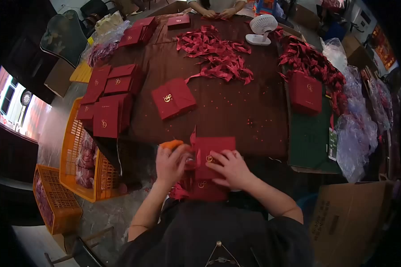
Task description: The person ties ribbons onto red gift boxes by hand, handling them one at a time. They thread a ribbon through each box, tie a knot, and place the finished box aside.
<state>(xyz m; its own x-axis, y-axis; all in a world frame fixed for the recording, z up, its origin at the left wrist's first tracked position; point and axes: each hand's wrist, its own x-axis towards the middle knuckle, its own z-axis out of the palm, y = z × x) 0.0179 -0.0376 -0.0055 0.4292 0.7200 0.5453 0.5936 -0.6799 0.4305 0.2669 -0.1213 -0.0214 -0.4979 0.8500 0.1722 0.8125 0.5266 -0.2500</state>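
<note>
A red gift box with a gold emblem lies at the table's near edge, in front of my body. My right hand rests on it, fingers spread over its face beside the emblem. At its left edge, my left hand is closed with curled fingertips close to a red ribbon; I cannot tell what they grip. A bright orange object shows just past the left knuckles. Below, a second red box and more red ribbon sit near my lap.
Red boxes are stacked at left, and another box lies mid-table. Beyond it are a ribbon pile and a white fan. A person's hands work across the table. Orange crates stand left, a carton right.
</note>
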